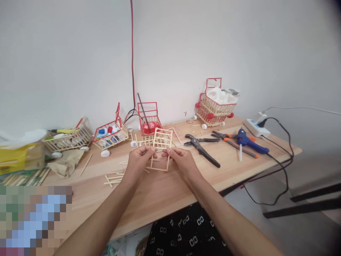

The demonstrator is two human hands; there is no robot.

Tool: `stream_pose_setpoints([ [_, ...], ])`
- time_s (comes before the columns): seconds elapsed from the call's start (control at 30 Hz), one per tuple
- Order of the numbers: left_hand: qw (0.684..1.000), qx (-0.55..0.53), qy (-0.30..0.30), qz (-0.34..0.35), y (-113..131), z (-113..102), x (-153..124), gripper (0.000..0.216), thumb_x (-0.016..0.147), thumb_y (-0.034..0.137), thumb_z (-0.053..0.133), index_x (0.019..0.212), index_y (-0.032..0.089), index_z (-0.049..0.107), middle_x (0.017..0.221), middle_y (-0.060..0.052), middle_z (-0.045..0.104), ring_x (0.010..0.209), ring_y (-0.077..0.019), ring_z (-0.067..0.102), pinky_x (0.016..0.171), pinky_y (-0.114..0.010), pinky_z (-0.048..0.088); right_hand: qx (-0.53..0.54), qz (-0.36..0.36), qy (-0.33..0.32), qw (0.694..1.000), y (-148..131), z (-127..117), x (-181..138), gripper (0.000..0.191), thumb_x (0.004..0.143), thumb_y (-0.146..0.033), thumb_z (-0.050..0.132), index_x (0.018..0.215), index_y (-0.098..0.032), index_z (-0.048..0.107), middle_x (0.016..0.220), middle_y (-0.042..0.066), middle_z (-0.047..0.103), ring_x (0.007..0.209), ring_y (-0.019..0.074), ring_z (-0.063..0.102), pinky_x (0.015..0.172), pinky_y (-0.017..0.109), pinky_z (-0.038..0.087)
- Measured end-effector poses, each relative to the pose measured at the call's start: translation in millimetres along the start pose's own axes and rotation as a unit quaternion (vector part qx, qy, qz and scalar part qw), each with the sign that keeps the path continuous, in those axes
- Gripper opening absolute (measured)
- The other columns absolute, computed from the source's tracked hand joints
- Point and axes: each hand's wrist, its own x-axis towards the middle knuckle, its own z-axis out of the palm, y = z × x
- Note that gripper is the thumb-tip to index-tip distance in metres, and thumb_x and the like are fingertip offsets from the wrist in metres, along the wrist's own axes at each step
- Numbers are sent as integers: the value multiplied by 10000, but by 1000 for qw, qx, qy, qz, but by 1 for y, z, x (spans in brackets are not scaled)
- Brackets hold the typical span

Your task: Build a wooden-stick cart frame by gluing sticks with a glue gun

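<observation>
Between my two hands I hold up a small frame of thin wooden sticks (pixel 160 169), with crossbars near its upper end. My left hand (pixel 140 159) pinches its left side between thumb and fingers. On the opposite side my right hand (pixel 181 159) grips the frame the same way. Behind it, more joined sticks (pixel 174 134) rest on the table, partly hidden by the frame. Loose cut sticks (pixel 114 179) lie to the left of my left hand. Black pliers-like cutters (pixel 204 152) lie to the right of my right hand.
Small stick carts with red handles stand along the wall: one (pixel 110 138) at left, one (pixel 149 121) holding a red dish, one (pixel 217 106) at right. A blue glue gun (pixel 252 142), orange-handled pliers (pixel 239 146) and a power strip (pixel 257 128) with trailing cords occupy the right end.
</observation>
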Motion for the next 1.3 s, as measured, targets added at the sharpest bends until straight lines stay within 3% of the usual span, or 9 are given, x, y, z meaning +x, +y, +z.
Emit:
stream_pose_setpoints([
  [0.27,1000,9,-20,5,2,0,0,280,749,424,673,773,146,689,695,-18,662,671,-136,590,704,-255,453,35,19,11,999,-3,1,0,280,750,-426,674,819,-169,760,795,61,743,736,173,623,751,297,445],
  [0.43,1000,11,11,-6,4,2,-2,258,695,374,727,826,153,712,707,-32,707,705,-176,645,726,-287,482,32,21,22,999,-3,1,-1,293,752,-435,671,839,-170,761,813,64,745,755,180,623,756,304,444],
  [0.7,1000,11,23,-12,1,-3,1,287,676,382,748,829,141,724,722,-49,730,704,-171,652,737,-285,480,33,26,1,999,-1,1,0,351,757,-480,666,912,-181,764,846,69,748,792,185,631,798,312,443],
  [0.87,999,5,36,-1,-4,-6,5,303,679,400,746,832,140,726,742,-53,735,726,-170,657,764,-287,480,28,25,-24,999,-3,1,-2,315,743,-469,683,852,-185,765,864,64,747,786,177,628,791,303,439],
  [1.3,999,29,34,-25,5,-1,0,218,671,366,754,745,162,735,689,-33,727,658,-152,644,694,-259,478,-24,35,-3,999,-2,-3,-1,368,758,-494,647,922,-185,761,835,50,741,627,143,564,586,265,387],
])
